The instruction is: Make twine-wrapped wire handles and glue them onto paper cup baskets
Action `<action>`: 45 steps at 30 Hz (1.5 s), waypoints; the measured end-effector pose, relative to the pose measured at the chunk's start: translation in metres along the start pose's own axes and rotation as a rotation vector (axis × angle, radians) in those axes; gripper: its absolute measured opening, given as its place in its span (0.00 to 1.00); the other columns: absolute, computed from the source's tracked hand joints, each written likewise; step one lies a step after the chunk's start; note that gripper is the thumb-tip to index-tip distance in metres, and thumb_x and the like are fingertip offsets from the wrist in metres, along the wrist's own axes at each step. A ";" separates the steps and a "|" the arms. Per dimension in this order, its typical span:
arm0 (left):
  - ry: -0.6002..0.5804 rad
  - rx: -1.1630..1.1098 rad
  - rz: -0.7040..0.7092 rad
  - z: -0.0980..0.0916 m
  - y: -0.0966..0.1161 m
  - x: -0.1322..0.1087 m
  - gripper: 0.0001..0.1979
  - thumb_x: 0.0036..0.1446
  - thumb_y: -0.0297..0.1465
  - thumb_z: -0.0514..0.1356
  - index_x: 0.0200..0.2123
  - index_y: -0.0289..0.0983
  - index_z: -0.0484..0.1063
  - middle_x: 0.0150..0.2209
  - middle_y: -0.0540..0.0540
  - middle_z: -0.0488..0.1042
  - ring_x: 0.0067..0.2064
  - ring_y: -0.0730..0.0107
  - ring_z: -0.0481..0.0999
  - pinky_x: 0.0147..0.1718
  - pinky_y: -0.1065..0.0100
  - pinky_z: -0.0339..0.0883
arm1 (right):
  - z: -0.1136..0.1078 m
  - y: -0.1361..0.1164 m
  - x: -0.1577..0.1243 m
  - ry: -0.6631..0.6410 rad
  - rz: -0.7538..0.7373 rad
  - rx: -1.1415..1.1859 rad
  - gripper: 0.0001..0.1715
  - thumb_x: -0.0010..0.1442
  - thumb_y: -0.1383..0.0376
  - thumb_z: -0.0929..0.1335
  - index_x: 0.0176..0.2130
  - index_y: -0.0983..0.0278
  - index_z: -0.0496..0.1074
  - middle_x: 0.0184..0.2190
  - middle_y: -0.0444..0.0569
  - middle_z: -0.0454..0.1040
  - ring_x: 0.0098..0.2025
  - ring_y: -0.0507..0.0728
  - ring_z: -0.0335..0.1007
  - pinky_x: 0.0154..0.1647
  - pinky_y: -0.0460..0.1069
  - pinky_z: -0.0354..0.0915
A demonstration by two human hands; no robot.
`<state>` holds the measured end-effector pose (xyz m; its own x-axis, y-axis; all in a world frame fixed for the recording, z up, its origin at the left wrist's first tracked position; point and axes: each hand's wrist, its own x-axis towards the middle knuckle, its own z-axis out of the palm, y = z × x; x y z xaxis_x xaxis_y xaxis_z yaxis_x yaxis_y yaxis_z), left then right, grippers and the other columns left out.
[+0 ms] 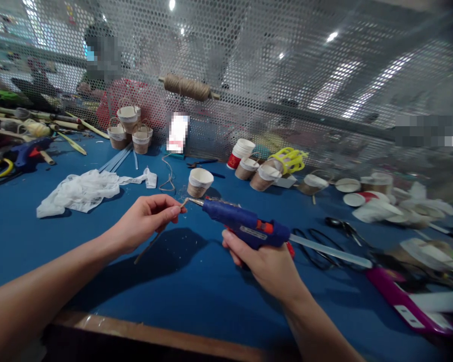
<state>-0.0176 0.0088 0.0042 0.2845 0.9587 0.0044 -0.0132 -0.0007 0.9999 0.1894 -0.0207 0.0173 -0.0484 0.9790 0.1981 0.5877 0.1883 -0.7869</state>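
Left hand pinches thin brown twine piece btwn thumb & forefinger, strand slanting down-left; right hand grips blue plastic hot-glue gun, nozzle pointing left, just at twine's upper end.

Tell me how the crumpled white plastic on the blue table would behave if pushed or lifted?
The white plastic looks thin and wrinkled, so if pushed it would probably bunch up rather than slide whole. It seems light and floppy; lifted by a corner, it would likely hang limp.
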 end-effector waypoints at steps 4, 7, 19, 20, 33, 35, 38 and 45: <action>-0.009 -0.002 0.003 0.000 0.000 0.000 0.09 0.51 0.35 0.57 0.27 0.34 0.69 0.24 0.52 0.67 0.20 0.82 0.56 0.19 0.75 0.48 | 0.001 -0.003 -0.001 0.011 0.010 -0.003 0.15 0.52 0.59 0.65 0.20 0.64 0.68 0.11 0.40 0.63 0.15 0.48 0.60 0.20 0.45 0.61; -0.012 0.007 0.005 0.000 -0.001 -0.001 0.09 0.51 0.35 0.57 0.28 0.34 0.69 0.23 0.53 0.66 0.20 0.81 0.56 0.19 0.75 0.48 | 0.001 -0.004 -0.003 0.027 0.009 0.002 0.14 0.52 0.59 0.65 0.20 0.64 0.67 0.11 0.40 0.62 0.15 0.49 0.60 0.20 0.45 0.61; 0.000 -0.021 0.010 0.000 -0.002 -0.001 0.09 0.50 0.35 0.58 0.27 0.34 0.68 0.20 0.55 0.63 0.18 0.82 0.59 0.18 0.75 0.50 | 0.004 0.025 0.003 0.084 -0.164 -0.082 0.12 0.48 0.55 0.67 0.25 0.61 0.71 0.13 0.44 0.66 0.19 0.55 0.66 0.17 0.47 0.62; 0.002 -0.021 0.012 0.000 -0.002 -0.001 0.09 0.50 0.35 0.58 0.27 0.34 0.67 0.20 0.55 0.63 0.18 0.82 0.59 0.17 0.75 0.50 | 0.003 0.027 0.003 0.070 -0.164 -0.093 0.11 0.48 0.56 0.67 0.25 0.61 0.71 0.13 0.44 0.66 0.20 0.55 0.67 0.18 0.48 0.63; 0.011 -0.013 0.016 0.000 0.000 -0.001 0.09 0.50 0.34 0.58 0.26 0.34 0.66 0.19 0.56 0.62 0.18 0.83 0.59 0.17 0.76 0.50 | 0.000 0.026 -0.001 0.090 -0.247 -0.199 0.07 0.47 0.62 0.68 0.31 0.59 0.72 0.27 0.48 0.74 0.33 0.60 0.72 0.32 0.52 0.68; 0.011 0.000 0.017 0.000 0.000 -0.001 0.09 0.50 0.35 0.58 0.26 0.34 0.66 0.19 0.56 0.61 0.18 0.83 0.59 0.17 0.76 0.50 | 0.000 0.030 0.000 0.108 -0.275 -0.231 0.07 0.48 0.61 0.68 0.31 0.59 0.72 0.27 0.48 0.74 0.33 0.60 0.72 0.34 0.53 0.68; 0.024 0.016 0.022 0.000 -0.001 -0.001 0.09 0.49 0.35 0.58 0.26 0.34 0.66 0.19 0.56 0.61 0.18 0.83 0.58 0.17 0.76 0.50 | 0.000 0.034 0.001 0.159 -0.346 -0.279 0.09 0.48 0.61 0.68 0.33 0.60 0.72 0.30 0.48 0.75 0.36 0.60 0.71 0.38 0.55 0.68; 0.040 0.023 0.029 0.001 -0.002 0.000 0.08 0.48 0.34 0.60 0.26 0.34 0.67 0.19 0.56 0.61 0.19 0.82 0.57 0.17 0.76 0.48 | 0.002 0.033 0.001 0.183 -0.402 -0.313 0.11 0.49 0.61 0.67 0.35 0.59 0.72 0.33 0.48 0.74 0.39 0.62 0.71 0.41 0.57 0.67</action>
<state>-0.0161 0.0085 0.0021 0.2459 0.9687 0.0337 0.0014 -0.0351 0.9994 0.2070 -0.0133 -0.0100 -0.1937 0.7996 0.5684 0.7659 0.4853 -0.4217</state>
